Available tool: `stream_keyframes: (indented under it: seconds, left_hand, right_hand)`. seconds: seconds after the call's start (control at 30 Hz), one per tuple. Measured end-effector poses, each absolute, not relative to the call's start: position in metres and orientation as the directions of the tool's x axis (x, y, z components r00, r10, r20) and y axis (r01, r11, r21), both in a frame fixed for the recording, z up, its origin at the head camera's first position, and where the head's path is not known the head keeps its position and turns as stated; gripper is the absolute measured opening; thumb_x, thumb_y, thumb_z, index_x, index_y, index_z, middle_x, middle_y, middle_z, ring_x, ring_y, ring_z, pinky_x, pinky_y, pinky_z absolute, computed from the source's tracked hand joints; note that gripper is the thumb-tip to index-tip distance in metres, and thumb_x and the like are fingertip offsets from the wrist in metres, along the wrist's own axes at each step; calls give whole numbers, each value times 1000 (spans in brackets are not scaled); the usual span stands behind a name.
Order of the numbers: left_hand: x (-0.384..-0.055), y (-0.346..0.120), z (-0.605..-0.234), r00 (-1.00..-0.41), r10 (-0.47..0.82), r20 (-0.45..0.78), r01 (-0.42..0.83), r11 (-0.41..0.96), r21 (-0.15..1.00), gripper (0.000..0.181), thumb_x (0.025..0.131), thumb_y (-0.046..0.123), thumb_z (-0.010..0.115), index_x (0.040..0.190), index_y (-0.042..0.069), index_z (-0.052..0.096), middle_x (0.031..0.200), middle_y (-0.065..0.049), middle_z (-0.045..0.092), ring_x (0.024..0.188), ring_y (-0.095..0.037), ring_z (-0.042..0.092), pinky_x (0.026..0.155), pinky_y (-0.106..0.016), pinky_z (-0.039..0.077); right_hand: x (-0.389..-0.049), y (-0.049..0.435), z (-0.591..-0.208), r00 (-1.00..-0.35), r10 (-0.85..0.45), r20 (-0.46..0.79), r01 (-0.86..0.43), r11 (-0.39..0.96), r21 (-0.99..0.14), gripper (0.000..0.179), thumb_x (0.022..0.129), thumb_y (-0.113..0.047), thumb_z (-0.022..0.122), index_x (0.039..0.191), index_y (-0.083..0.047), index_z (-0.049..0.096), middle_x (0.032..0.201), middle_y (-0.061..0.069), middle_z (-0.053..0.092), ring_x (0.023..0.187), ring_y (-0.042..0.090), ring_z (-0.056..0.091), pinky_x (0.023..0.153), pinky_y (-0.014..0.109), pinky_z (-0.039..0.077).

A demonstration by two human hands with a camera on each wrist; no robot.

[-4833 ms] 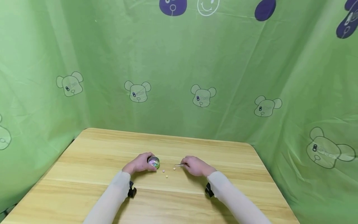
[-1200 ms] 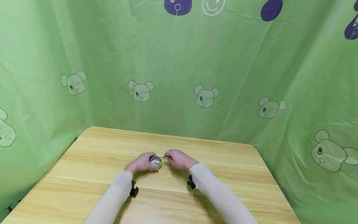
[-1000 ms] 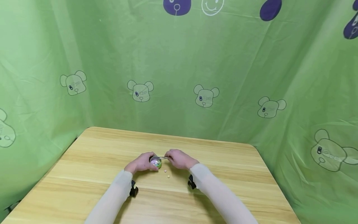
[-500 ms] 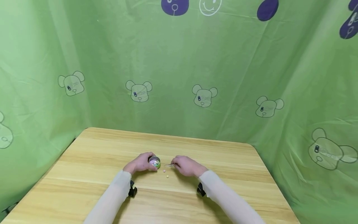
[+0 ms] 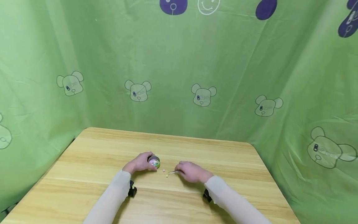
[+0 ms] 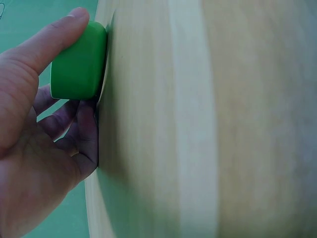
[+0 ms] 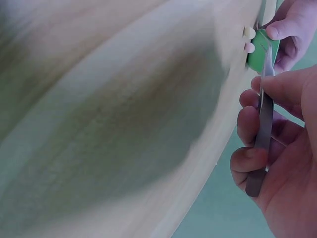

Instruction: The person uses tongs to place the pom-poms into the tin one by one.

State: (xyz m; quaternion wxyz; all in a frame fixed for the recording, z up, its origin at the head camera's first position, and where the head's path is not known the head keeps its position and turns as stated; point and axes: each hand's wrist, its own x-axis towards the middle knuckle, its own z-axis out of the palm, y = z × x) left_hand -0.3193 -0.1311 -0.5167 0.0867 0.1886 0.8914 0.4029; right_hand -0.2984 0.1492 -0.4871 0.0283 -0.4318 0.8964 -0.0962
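My left hand [image 5: 142,162] grips a small round green tub [image 6: 79,62] on the table, thumb on the near side and fingers behind. Inside the tub [image 5: 154,162] lie several pastel pieces, pink and pale green among them. My right hand [image 5: 193,172] pinches a pair of metal tweezers [image 7: 265,119] between thumb and fingers. The tweezers' tips point left, right by a small yellow ball [image 5: 167,176] on the table. A small pink ball [image 5: 163,170] lies between that ball and the tub.
A wood-grain table [image 5: 117,140] with rounded far corners bears everything. Green curtains [image 5: 167,62] printed with bear faces enclose its back and sides. Dark wrist cameras [image 5: 132,189] are strapped under both sleeves.
The right hand brought the tweezers to the tub's mouth, then back right and down to the yellow ball. A third ball that lay by the tweezers has left the table. The left hand stayed.
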Motion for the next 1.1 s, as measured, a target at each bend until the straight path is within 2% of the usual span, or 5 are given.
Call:
stream_keyframes:
  seconds: [0.53,0.8,1.1]
  left_hand:
    - [-320,-131,-517,-914,406,-5,261,597,758,49,73,24,82,111,7,58,101,-3,61,90,-17,56,84,-39,47]
    - [-320,-131,-517,-914,405,-19,245,590,769,49,73,23,82,112,7,58,101,-3,61,91,-16,56,84,-39,47]
    - [-320,-131,-517,-915,403,-14,251,595,763,48,73,24,82,111,7,58,101,-3,61,90,-17,56,84,-39,47]
  right_hand:
    - [-297,144,-492,-606,-796,10,-782,593,-189,16,96,-13,54,106,-13,67,96,-6,61,88,6,58,81,24,49]
    - [-301,147,-495,-551,-833,57,-828,537,-162,15,95,-9,55,105,-11,67,94,-2,61,86,7,59,78,24,50]
    - [-303,147,-490,-596,-801,55,-791,575,-209,17,96,-12,54,106,-12,67,93,-5,60,83,6,57,78,23,50]
